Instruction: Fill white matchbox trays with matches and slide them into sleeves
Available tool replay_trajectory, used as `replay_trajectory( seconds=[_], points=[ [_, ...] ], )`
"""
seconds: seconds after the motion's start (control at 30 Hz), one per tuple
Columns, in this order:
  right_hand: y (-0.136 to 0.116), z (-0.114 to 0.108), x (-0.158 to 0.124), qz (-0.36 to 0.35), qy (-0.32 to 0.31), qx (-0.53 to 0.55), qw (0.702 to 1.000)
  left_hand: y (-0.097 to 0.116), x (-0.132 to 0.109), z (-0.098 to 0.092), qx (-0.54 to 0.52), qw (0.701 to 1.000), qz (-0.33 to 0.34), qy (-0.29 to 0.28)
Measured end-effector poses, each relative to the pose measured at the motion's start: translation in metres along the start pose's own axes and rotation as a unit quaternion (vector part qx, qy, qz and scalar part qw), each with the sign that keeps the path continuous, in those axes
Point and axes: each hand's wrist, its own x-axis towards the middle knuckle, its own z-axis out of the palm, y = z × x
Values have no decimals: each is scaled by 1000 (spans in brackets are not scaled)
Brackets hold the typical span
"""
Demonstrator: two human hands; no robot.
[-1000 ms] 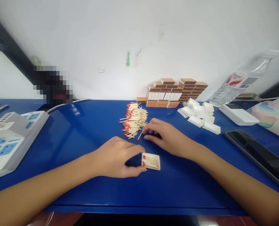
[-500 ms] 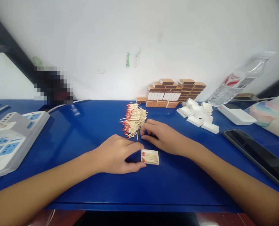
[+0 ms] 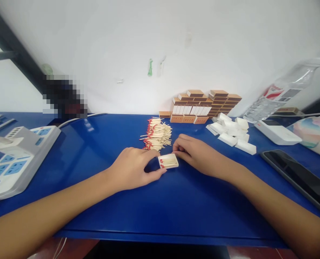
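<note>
A small white matchbox tray [image 3: 168, 161] holding several red-tipped matches lies on the blue table [image 3: 160, 208]. My left hand [image 3: 134, 168] pinches the tray's left end between thumb and forefinger. My right hand [image 3: 195, 153] rests with curled fingers at the tray's far right corner, fingertips touching its rim; whether it holds a match is hidden. Just behind both hands lies a loose pile of matches [image 3: 157, 133].
Brown matchbox sleeves [image 3: 203, 104] are stacked against the wall, with several empty white trays [image 3: 231, 132] to their right. A power strip [image 3: 14, 162] sits at the left. A phone [image 3: 297, 176], a white device [image 3: 277, 132] and a plastic bottle [image 3: 281, 94] lie at the right.
The tray has slid away from me, up toward the match pile, with my left hand on it. My right hand left the pile's edge and now meets the tray.
</note>
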Motion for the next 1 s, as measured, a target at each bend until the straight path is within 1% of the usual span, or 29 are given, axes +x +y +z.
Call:
replay_trajectory(
  seconds=[0.13,0.2,0.33,0.4,0.47,0.53,0.57,0.63,0.77,0.87,1.0],
  points=[
    [-7,-6,-2,-5,59,22,998,-1,1,0,-8,1000,-20,8],
    [-16,-5,-4,-14,55,36,998,-2,1,0,-12,1000,-16,5],
    [-28,-1,-6,-40,19,57,997,-3,1,0,-13,1000,-10,2],
    [-27,-1,-5,-43,40,60,996,-2,0,1,-19,1000,-6,-4],
    [-22,-3,-2,-37,84,53,994,2,-2,2,-34,999,25,-30],
    [-18,-4,4,-38,111,44,992,7,-6,3,-54,993,83,-67],
    [-17,-4,9,-43,109,42,992,9,-7,4,-60,989,108,-80],
    [-18,-2,19,-54,87,39,994,11,-9,3,-58,985,139,-85],
    [-26,6,36,-44,37,6,998,6,-7,-1,-28,986,144,-76],
    [-34,12,37,-40,27,-7,999,4,-6,-3,5,985,153,-76],
    [-43,19,29,-58,13,-6,998,12,-10,-2,29,976,207,-58]
  ],
)
